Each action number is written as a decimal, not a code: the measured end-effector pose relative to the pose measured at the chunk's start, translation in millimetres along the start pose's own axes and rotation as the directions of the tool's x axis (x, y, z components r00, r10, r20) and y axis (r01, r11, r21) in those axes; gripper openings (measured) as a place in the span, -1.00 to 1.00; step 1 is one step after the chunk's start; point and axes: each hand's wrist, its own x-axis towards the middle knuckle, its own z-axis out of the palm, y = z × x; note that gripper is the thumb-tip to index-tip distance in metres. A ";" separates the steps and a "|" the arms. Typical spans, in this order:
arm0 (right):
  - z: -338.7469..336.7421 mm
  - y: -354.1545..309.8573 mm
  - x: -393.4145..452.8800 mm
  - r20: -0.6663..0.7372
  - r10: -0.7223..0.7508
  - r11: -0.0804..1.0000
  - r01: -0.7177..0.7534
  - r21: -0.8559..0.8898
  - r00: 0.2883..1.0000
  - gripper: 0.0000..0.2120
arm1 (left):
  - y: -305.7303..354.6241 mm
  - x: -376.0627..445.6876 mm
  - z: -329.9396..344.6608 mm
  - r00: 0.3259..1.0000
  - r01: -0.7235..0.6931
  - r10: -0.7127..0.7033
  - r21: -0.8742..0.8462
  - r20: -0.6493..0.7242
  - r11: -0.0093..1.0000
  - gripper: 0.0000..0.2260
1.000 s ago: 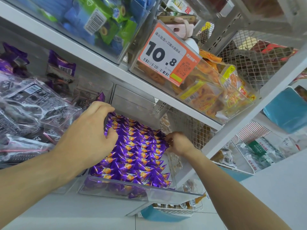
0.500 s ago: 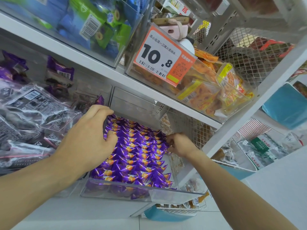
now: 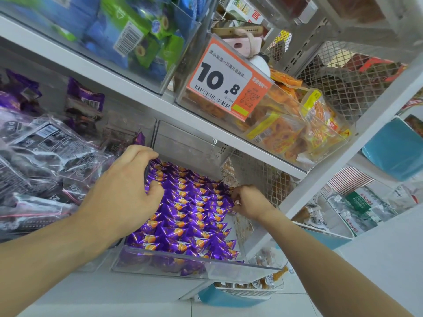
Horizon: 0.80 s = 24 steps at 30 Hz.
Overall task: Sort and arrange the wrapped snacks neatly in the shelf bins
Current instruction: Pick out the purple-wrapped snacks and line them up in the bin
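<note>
A: The left hand (image 3: 121, 193) sits over the left side of the bin (image 3: 194, 267) at frame centre, fingers curled down into the purple snacks (image 3: 194, 216), thumb tucked against them. It looks to be gripping or pressing a clump of them, though what lies under the palm is hidden.

B: And the other one?

A: The right hand (image 3: 250, 202) is at the right edge of the same pile, fingertips pinching a wrapper against the bin's right wall, beside the mesh (image 3: 263, 175).

B: Anything different from half a second back?

A: Very little. Both hands are in nearly the same spots as a second ago. The left fingers have curled slightly further over the back rows; the right has barely shifted. The whole shelf sits a touch lower in frame, which I'd put down to the head moving.

B: So what does that tell you?

A: I'd judge this as fine tidying, not moving stock. The snacks already lie in fairly even rows filling the bin, points mostly facing one way. The hands seem to be squaring up the edges.

B: How far along, then?

A: This bin looks close to done. The bags (image 3: 45, 161) at the left of the frame are a looser heap, so they may want attention after.

B: Any risk?

A: The bin is pulled forward off the shelf edge; leaning on its front could tip it.
</note>
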 end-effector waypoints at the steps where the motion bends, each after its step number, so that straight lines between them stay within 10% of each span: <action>1: -0.6 0.8 0.0 -0.005 -0.002 1.000 0.002 -0.002 1.000 -0.83 | 0.1 0.1 -0.2 1.000 0.000 0.000 0.002 0.001 1.000 -0.57; 9: -34.0 -20.7 -27.0 -0.168 0.073 0.971 -0.032 0.236 0.983 -0.90 | 3.5 1.0 -5.8 0.999 -0.003 0.002 0.034 0.043 0.999 -0.55; 16: -97.2 -148.7 -96.5 -0.287 -0.024 0.549 0.252 0.797 0.958 -0.93 | 5.9 -5.4 -46.0 0.992 -0.086 0.075 0.108 0.103 0.990 -0.63; 21: -120.5 -220.1 -81.5 -0.429 -0.196 0.520 0.464 0.717 0.882 -0.95 | -26.1 -5.4 -94.5 0.999 -0.033 0.021 0.259 0.049 0.965 -0.81; 24: -128.9 -253.3 -50.8 -0.479 -0.247 0.548 0.529 0.648 0.842 -0.91 | -55.5 -8.2 -124.8 0.988 0.002 -0.068 0.435 0.137 0.901 -0.52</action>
